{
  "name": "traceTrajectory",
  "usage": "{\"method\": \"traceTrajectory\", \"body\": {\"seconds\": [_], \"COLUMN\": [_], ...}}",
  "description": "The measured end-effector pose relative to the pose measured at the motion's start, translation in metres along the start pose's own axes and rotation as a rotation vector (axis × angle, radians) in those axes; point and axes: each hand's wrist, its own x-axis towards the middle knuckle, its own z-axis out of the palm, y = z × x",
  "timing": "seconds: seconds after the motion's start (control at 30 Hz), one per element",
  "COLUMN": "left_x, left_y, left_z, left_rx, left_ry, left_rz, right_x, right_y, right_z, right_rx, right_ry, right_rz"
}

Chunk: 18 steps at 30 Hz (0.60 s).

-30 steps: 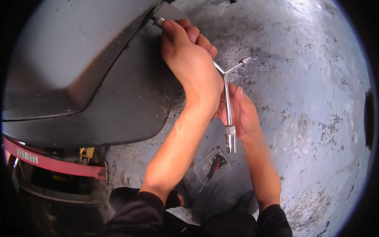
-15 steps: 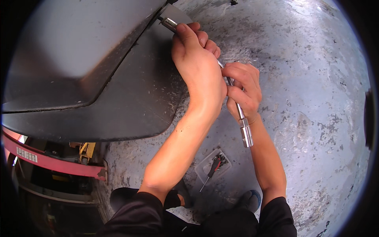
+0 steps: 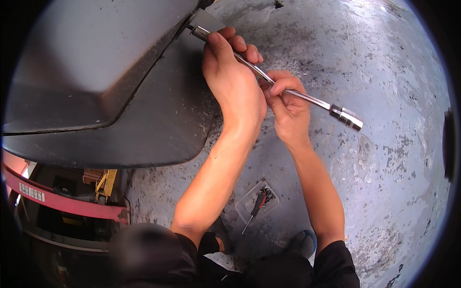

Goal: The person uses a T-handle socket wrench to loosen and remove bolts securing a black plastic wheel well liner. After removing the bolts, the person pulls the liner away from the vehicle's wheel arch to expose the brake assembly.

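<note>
Far left, a red beam (image 3: 67,199) runs low in the view, with a yellow bracket (image 3: 106,185) just above its right part. Over them spreads a dark panel (image 3: 144,120) with a curved lower edge. At the panel's upper-right edge sits 1 end of the socket wrench (image 3: 254,68); I cannot tell how deeply that end is seated.

The left hand (image 3: 233,79) grasps the wrench just behind this end, thumb laid along the metal, probably to steady it and hold it in line. Lower down, a clear tray (image 3: 244,205) rests on the floor (image 3: 394,168) between the feet, presumably for easy reach. It holds small parts, and a screwdriver (image 3: 258,204) lies across it, blade tip past the rim.

The right hand (image 3: 290,113) is curled around the wrench farther along, near its bend, likely because gripping away from the panel gives better leverage.

The wrench spans from the panel edge through the 2 hands and out over the floor. It looks shiny and silver, with a slim round shaft. 2 thicker socket ends show, and the right-hand socket (image 3: 346,118) points free, with dark reflections on it.
</note>
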Motion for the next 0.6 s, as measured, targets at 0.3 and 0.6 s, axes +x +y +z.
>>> {"method": "traceTrajectory", "body": {"seconds": [0.3, 0.6], "left_x": [-0.005, -0.046], "left_y": [-0.004, -0.024], "left_z": [-0.012, -0.068], "left_rx": [0.038, 0.422], "left_ry": [-0.076, -0.316], "left_rz": [-0.030, -0.146], "right_x": [0.003, 0.094], "right_y": [-0.028, -0.054], "right_z": [-0.003, 0.066], "right_rx": [-0.715, -0.606], "right_ry": [0.137, -0.247], "right_rz": [-0.411, 0.334]}}
